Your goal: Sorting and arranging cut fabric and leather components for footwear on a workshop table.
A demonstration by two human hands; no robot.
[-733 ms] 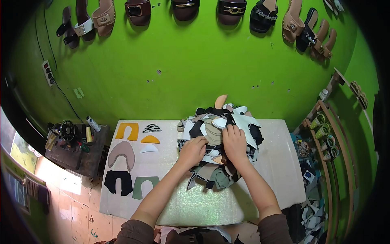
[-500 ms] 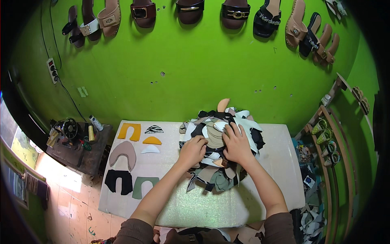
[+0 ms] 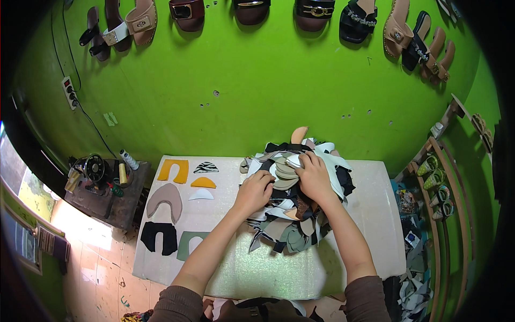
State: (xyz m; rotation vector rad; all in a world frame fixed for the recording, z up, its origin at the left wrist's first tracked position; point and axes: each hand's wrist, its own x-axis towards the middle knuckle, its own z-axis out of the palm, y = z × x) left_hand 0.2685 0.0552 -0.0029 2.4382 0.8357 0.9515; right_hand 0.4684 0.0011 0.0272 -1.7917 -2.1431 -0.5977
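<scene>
A heaped pile of material scraps [image 3: 292,228] in black, white, grey, green and tan lies on the pale table. Both my hands work in its upper part. My left hand [image 3: 254,193] is at the pile's left side, fingers bent in among the pieces; what they hold is hidden. Between the hands lies a loose stack of khaki half-moon pieces [image 3: 286,176]. Over the stack's right edge, my right hand [image 3: 315,176] curls its fingers against a small white piece [image 3: 293,161]. A tan curved piece [image 3: 299,134] sticks up at the pile's far edge.
Left on the table [image 3: 370,225] lie cut shapes: a yellow U-shaped piece [image 3: 173,170], a mauve one [image 3: 164,202], a black one [image 3: 159,238] and a green one [image 3: 188,244]. A sewing machine [image 3: 95,169] stands further left. Sandals [image 3: 314,16] hang on the green wall; a wooden rack [image 3: 442,214] stands right.
My right fingers have shifted slightly away from me, and the khaki stack between my hands looks more fanned out. The whole view has moved a little. The cut shapes at left lie unchanged.
</scene>
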